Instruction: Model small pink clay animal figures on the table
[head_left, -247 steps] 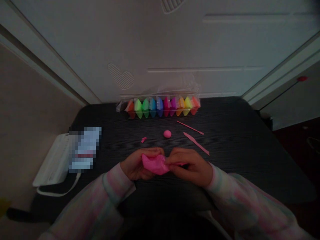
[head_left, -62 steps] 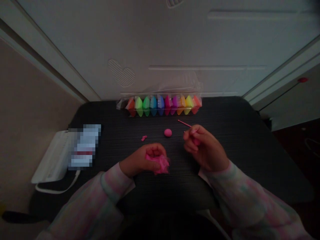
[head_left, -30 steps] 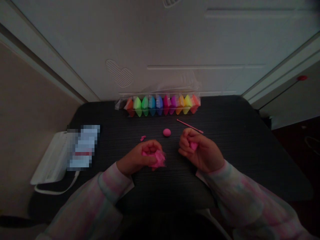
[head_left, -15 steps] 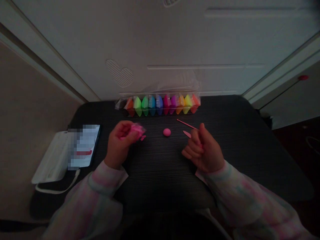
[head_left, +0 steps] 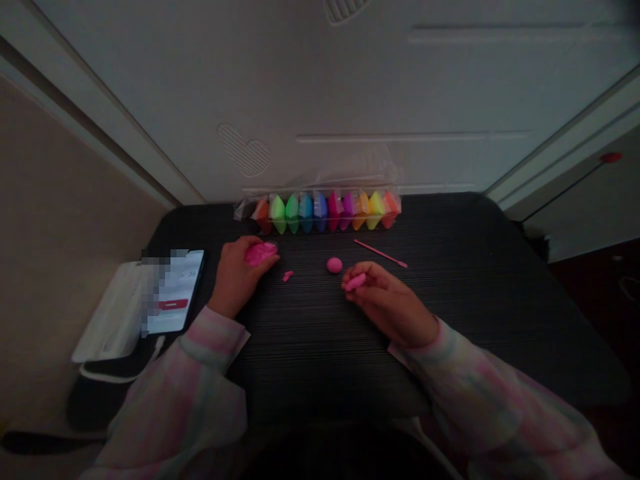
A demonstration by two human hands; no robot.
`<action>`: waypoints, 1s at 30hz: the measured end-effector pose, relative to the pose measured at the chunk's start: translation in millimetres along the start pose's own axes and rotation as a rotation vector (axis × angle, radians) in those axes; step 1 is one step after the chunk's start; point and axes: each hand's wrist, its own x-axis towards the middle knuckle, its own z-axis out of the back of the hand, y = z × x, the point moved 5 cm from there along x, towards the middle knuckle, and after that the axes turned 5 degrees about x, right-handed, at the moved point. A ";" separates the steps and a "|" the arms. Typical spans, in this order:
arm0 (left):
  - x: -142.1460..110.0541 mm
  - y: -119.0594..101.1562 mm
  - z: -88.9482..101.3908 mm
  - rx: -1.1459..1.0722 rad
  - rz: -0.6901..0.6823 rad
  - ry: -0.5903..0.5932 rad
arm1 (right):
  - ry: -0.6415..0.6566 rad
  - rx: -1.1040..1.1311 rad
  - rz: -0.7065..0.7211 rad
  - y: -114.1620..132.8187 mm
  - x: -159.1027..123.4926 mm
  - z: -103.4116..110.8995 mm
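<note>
My left hand (head_left: 236,277) is closed around a packet of pink clay (head_left: 261,253) in clear wrap, low over the table's left half. In the fingers of my right hand (head_left: 393,300) is a piece of pink clay (head_left: 357,282), small and elongated. Just left of that hand a pink clay ball (head_left: 335,265) rests on the table. A small pink scrap (head_left: 287,275) lies between the ball and my left hand. Beyond my right hand lies a thin pink modelling tool (head_left: 381,253).
Along the back of the dark table (head_left: 310,347) stands a row of colourful clay packets (head_left: 320,212) in clear plastic. At the left are a phone (head_left: 177,293), a white box-like object (head_left: 113,313) and a white cable (head_left: 113,379). A pale panel (head_left: 350,87) rises behind.
My right hand has turned and moved left, bringing the pink clay piece into view. My left hand has lowered the packet slightly left, away from the scrap. The pink pointed tool is now hidden.
</note>
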 end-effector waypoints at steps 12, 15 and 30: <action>-4.6 -8.7 5.4 0.253 -0.288 -0.084 | 0.066 -0.119 -0.032 -8.1 3.1 7.9; -6.7 -13.8 10.4 0.266 -0.310 -0.161 | 0.061 -0.155 0.002 -5.9 2.8 7.3; -58.1 -76.7 -18.9 -0.899 -0.132 0.418 | 0.039 -0.606 0.130 -2.9 0.0 0.7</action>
